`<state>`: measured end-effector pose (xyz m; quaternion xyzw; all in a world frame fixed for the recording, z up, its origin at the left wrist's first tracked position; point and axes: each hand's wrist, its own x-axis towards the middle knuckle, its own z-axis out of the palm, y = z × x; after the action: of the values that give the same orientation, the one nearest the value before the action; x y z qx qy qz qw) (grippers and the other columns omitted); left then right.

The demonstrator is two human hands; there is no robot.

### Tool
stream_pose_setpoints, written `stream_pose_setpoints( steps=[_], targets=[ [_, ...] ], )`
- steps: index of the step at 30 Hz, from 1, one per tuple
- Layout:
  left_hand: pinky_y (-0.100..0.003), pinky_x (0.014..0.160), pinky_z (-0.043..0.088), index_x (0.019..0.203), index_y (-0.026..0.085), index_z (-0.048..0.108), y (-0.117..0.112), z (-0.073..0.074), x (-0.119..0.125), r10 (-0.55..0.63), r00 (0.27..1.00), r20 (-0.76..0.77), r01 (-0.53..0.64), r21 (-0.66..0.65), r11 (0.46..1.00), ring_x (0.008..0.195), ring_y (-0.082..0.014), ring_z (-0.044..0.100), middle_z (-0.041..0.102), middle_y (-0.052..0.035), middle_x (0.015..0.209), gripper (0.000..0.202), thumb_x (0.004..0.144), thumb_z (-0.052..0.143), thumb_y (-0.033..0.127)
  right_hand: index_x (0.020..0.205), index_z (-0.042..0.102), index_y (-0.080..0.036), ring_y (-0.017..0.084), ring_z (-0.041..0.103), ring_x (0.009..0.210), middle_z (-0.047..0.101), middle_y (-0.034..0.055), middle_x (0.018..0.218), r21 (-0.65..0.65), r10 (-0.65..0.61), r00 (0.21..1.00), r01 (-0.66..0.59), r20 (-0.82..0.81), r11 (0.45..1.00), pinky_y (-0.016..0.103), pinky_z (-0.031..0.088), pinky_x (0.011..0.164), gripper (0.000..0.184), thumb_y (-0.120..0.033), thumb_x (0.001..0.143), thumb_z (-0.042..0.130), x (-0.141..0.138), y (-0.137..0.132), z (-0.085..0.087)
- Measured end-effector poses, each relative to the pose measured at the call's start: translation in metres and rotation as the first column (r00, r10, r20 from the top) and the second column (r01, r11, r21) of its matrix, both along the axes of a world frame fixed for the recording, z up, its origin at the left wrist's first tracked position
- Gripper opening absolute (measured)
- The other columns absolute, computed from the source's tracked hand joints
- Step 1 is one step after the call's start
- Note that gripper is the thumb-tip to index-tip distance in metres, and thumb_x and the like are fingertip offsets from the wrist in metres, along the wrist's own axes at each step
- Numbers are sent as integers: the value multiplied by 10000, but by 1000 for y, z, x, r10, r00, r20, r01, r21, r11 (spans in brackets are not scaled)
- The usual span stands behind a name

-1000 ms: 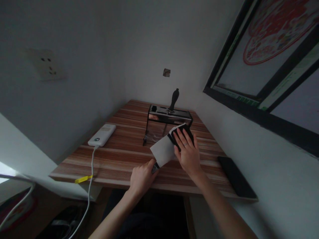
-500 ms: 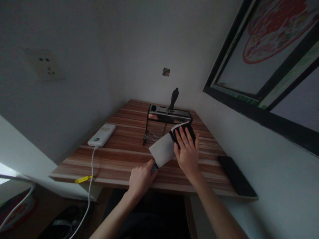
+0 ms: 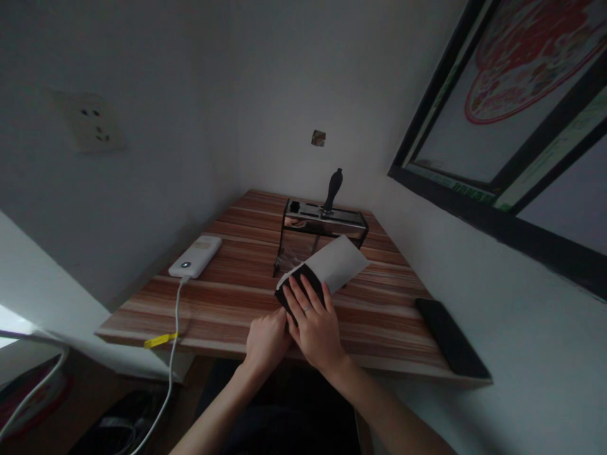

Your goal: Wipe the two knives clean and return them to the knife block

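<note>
A broad pale cleaver blade (image 3: 340,262) slants up to the right over the striped wooden table (image 3: 227,297). My left hand (image 3: 266,341) is closed in a fist at its near end, where the handle is hidden behind my right hand. My right hand (image 3: 315,322) lies with fingers pressed flat on a black cloth (image 3: 294,285), which wraps the blade's near end. A ring shows on one finger.
Behind the blade stands a metal knife rack (image 3: 322,220) with one black handle (image 3: 333,186) sticking up. A white power bank (image 3: 195,256) with a white cable (image 3: 174,316) and yellow tag (image 3: 159,341) lies left. A black phone (image 3: 448,344) lies at the right edge.
My right hand has slid the black cloth along the blade from its far end down to the near end by my left hand. More bare blade now shows beyond the cloth.
</note>
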<state>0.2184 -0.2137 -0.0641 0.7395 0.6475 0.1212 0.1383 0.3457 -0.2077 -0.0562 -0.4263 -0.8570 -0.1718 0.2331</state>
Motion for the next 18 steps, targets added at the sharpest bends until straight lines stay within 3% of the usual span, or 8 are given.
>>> stream_pose_setpoints(
  steps=[8,18],
  targets=[
    [-290,683,435,923,211,568,1,-2,-1,-12,1000,6,12,28,1000,853,-233,683,721,-67,918,222,869,355,175,1440,348,-182,219,203,1409,298,15,1510,13,-1,1000,1,11,1000,473,66,1162,511,-281,944,425,2,0,1],
    [-294,669,433,943,227,574,4,-5,-1,8,1000,9,-8,27,1000,856,-245,687,729,-56,919,203,861,391,195,1428,367,-167,212,203,1407,305,18,1507,7,7,1000,-7,28,1000,479,10,1163,494,-292,952,417,1,5,6]
  ],
)
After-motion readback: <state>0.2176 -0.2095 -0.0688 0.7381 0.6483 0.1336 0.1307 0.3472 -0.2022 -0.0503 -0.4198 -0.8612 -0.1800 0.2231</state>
